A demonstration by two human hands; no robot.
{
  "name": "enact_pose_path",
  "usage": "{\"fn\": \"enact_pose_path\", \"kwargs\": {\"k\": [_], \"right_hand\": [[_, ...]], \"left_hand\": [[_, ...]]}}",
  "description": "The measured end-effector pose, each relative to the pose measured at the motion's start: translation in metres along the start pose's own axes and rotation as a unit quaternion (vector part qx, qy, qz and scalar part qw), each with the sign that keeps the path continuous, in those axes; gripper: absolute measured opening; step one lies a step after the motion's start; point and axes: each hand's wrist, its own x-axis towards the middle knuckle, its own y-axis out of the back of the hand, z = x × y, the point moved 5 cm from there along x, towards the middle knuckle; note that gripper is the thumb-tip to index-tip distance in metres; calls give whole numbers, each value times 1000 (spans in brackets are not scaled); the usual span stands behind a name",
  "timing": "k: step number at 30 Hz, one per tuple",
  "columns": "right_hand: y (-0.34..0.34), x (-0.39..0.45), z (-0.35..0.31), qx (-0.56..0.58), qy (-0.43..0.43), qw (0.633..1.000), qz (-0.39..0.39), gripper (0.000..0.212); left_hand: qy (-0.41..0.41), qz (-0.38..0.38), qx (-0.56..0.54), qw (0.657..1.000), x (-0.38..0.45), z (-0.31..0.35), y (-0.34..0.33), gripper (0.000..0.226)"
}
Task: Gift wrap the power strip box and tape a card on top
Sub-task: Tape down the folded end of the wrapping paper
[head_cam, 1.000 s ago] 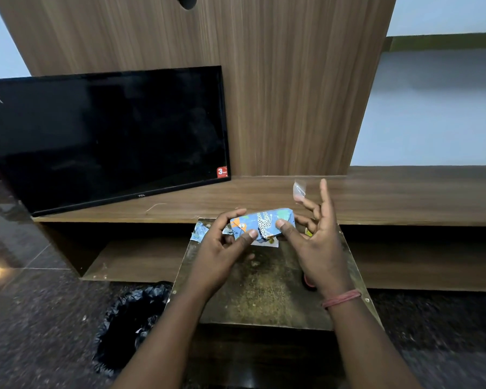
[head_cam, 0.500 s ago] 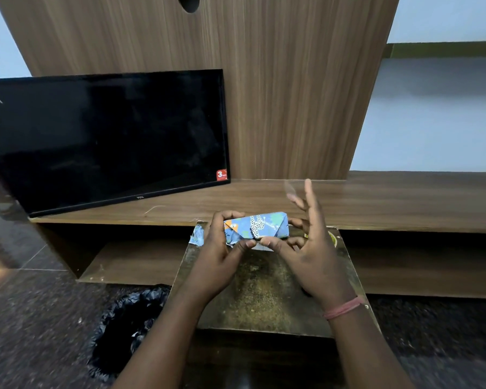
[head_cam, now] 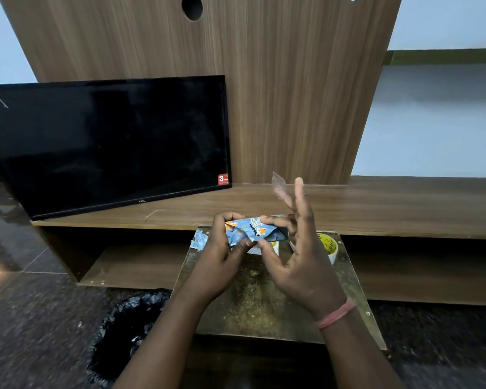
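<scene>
Above the small table, the wrapped box is held up: the left hand is curled round its left end, the right hand pinches the fold, a tape strip stuck to a raised finger. The flap should be kept flat while the strip is pressed on. The black-lined bin shows no clear contents.
</scene>
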Motion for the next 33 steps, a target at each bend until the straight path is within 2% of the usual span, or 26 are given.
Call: {"fn": "enact_pose_path", "kwargs": {"k": [5,9,15,18,22,27,31,33], "right_hand": [[0,3,1,-7,-10,1000,7,101],[0,5,2,-44,3,999,7,99],[0,12,-1,-144,104,983,55,85],[3,22,-8,-122,118,984,53,88],[7,29,-11,-54,84,994,46,93],[12,38,-15,-64,71,995,36,100],[13,44,-15,-71,71,995,16,100],[11,46,-16,-86,83,993,14,101]], "left_hand": [[0,-11,14,1000,2,2,-1,38],[-4,-20,7,1000,4,4,2,48],[-24,13,-33,999,11,15,11,61],[-36,18,-53,998,14,27,16,64],[-45,0,-49,998,15,40,17,70],[-42,0,-40,998,18,41,14,61],[-57,-6,-33,998,19,47,13,40],[-50,-5,-69,996,20,48,13,30]]}}
